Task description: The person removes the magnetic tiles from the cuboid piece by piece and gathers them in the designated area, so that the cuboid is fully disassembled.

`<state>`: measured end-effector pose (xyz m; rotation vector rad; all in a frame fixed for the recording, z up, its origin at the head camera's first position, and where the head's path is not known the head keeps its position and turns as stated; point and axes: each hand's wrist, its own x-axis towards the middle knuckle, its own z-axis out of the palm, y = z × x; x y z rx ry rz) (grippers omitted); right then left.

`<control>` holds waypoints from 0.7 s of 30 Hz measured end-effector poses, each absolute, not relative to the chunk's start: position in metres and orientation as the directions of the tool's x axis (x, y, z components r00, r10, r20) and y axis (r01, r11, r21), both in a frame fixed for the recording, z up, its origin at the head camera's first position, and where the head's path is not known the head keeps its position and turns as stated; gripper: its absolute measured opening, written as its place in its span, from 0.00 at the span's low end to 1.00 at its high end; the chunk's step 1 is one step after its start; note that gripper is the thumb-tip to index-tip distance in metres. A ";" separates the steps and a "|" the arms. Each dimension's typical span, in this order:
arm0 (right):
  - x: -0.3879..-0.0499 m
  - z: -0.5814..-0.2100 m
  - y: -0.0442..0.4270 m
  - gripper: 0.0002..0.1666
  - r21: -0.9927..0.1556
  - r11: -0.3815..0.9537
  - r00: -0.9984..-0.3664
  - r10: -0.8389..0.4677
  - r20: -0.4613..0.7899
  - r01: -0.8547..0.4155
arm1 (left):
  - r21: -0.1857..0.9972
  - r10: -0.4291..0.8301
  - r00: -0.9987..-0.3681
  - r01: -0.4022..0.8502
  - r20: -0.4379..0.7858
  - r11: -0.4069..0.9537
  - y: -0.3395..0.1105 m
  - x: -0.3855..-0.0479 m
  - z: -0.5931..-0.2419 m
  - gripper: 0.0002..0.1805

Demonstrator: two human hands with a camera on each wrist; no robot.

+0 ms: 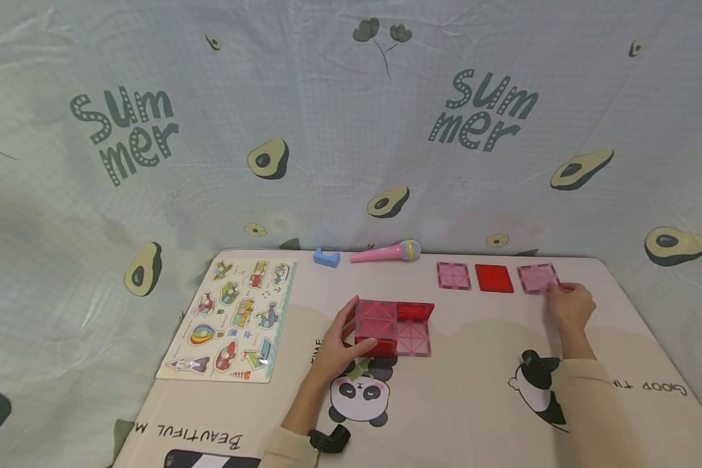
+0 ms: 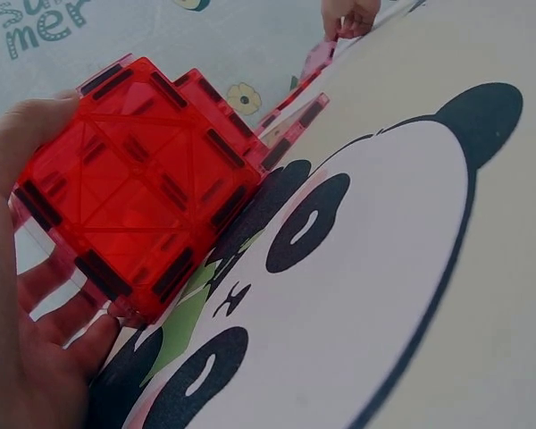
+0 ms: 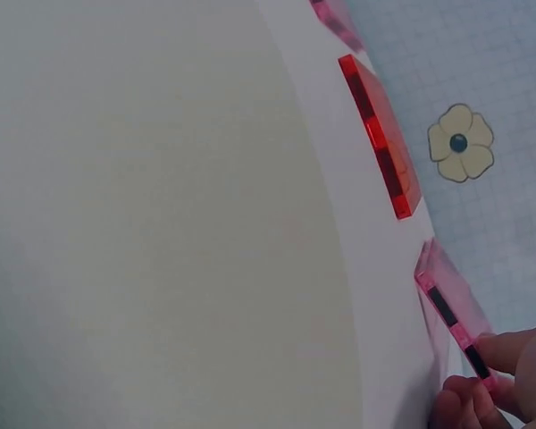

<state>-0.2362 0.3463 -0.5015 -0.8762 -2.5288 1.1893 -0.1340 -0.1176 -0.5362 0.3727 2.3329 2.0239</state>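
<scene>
My left hand (image 1: 333, 348) grips a box-like build (image 1: 376, 320) of pink and red translucent square tiles, thumb on its front and fingers behind its left side. To the box's right, a pink tile (image 1: 413, 339) lies flat with a red tile (image 1: 415, 311) standing along its back edge. The left wrist view shows the box's red face (image 2: 143, 188) close up. At the back right, my right hand (image 1: 570, 309) pinches a pink tile (image 1: 538, 278) by its corner; the right wrist view shows that tile (image 3: 454, 308) tilted, one edge raised.
Left of the pinched tile lie a red tile (image 1: 494, 278) and another pink tile (image 1: 453, 275). A pink toy microphone (image 1: 386, 251) and a blue piece (image 1: 326, 258) sit at the back edge. A picture puzzle board (image 1: 228, 318) lies on the left.
</scene>
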 end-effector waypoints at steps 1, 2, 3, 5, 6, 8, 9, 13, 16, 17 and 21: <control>-0.236 -0.502 0.347 0.33 -0.753 0.501 -0.803 0.593 -0.060 0.426 | 0.979 0.201 -0.971 0.159 0.132 0.125 -0.118 -0.134 -0.536 0.49; -0.236 -0.503 0.347 0.33 -0.748 0.510 -0.805 0.590 -0.057 0.426 | 0.979 0.202 -0.970 0.159 0.131 0.125 -0.118 -0.134 -0.536 0.49; -0.236 -0.503 0.347 0.33 -0.742 0.519 -0.809 0.586 -0.053 0.425 | 0.980 0.203 -0.970 0.157 0.130 0.124 -0.118 -0.134 -0.536 0.49; -0.236 -0.503 0.348 0.33 -0.722 0.548 -0.819 0.572 -0.045 0.422 | 0.980 0.205 -0.970 0.156 0.129 0.119 -0.118 -0.134 -0.537 0.49; -0.236 -0.503 0.348 0.33 -0.710 0.563 -0.825 0.563 -0.044 0.422 | 0.981 0.204 -0.970 0.155 0.128 0.118 -0.118 -0.134 -0.537 0.49; -0.237 -0.502 0.349 0.33 -0.690 0.592 -0.837 0.547 -0.037 0.417 | 0.981 0.202 -0.971 0.156 0.130 0.114 -0.119 -0.134 -0.537 0.49; -0.237 -0.502 0.349 0.33 -0.682 0.601 -0.842 0.538 -0.039 0.416 | 0.981 0.202 -0.970 0.157 0.133 0.111 -0.119 -0.134 -0.537 0.49; -0.239 -0.502 0.350 0.33 -0.664 0.621 -0.851 0.523 -0.044 0.416 | 0.982 0.200 -0.971 0.155 0.131 0.112 -0.119 -0.134 -0.537 0.49; -0.239 -0.503 0.351 0.32 -0.651 0.628 -0.850 0.525 -0.050 0.426 | 0.982 0.205 -0.970 0.153 0.128 0.114 -0.118 -0.133 -0.536 0.49; -0.240 -0.503 0.351 0.32 -0.646 0.631 -0.850 0.524 -0.053 0.429 | 0.981 0.207 -0.970 0.154 0.128 0.115 -0.118 -0.134 -0.536 0.49; -0.241 -0.506 0.352 0.30 -0.629 0.638 -0.848 0.527 -0.062 0.443 | 0.980 0.211 -0.969 0.160 0.133 0.119 -0.118 -0.134 -0.536 0.49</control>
